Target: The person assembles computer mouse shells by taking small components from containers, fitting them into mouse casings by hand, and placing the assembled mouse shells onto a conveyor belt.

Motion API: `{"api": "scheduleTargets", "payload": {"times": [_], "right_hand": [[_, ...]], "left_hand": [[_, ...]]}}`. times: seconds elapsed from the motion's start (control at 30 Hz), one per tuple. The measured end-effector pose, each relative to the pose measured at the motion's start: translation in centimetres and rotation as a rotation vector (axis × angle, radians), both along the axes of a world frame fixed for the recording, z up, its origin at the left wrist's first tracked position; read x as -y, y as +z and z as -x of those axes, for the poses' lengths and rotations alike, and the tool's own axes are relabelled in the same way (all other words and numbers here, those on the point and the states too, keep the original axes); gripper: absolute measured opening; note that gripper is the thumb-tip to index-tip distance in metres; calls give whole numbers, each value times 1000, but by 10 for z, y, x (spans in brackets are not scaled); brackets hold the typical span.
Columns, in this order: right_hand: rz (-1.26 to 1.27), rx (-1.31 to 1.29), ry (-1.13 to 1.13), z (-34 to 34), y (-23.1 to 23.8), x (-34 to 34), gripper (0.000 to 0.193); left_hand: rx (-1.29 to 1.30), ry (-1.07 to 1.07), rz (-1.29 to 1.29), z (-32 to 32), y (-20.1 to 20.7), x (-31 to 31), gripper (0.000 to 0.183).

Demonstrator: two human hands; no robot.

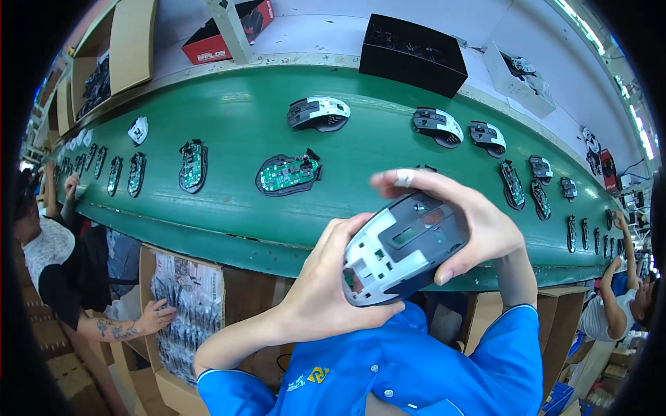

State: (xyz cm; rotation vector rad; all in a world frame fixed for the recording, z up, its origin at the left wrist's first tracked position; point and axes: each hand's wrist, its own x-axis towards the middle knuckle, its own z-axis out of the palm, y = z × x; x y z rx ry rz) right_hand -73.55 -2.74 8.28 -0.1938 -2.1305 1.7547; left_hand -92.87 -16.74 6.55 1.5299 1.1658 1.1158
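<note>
Left hand [316, 281], bare: clasping the white end of a mouse shell [406, 239], digits at both its edges. Right hand [479, 229], bare: curled round the dark grey end of the same shell, slightly blurred, a white band [404, 178] on one finger. Mouse shell: one, grey and white, tilted, its square and slotted openings showing; held up at the near edge of the green belt [236, 132]. Blue shirt [430, 371]: worn by the same person, on the near side of the belt. Board assembly [288, 173]: green circuit board in a dark base, lying mid-belt; a second board assembly [192, 166] on the belt's left stretch, others in rows toward both its ends. Grey-and-white mouse [319, 113]: lying near the belt's far edge; a similar mouse [438, 127] on the belt's right stretch. White part [138, 130]: small, on the belt's left stretch. Black box [414, 66]: open, holding dark parts, just beyond the belt's far edge. Carton [146, 274]: at the belt's near side, left, filled with plastic-wrapped items [184, 319]; a co-worker's hand [158, 316] touches these.
</note>
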Motion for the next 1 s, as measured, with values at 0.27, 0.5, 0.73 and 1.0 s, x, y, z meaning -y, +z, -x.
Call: {"api": "scheduleTargets", "payload": {"times": [0.27,0.5,0.73,1.0], "right_hand": [[204,-28,-32,10,-10,8,115],[334,45,-106,15,-28,7,108],[-14,-87,-111,17,-24,18,106],[-26,-150,-93,17,-23,17,104]], "left_hand": [[-249,142,-345,11,0,0,80],[-122,126,-135,17,-10,-4,75],[-77,172,-219,11,-11,-5,80],[51,133,-168,14,-12,-11,71]]}}
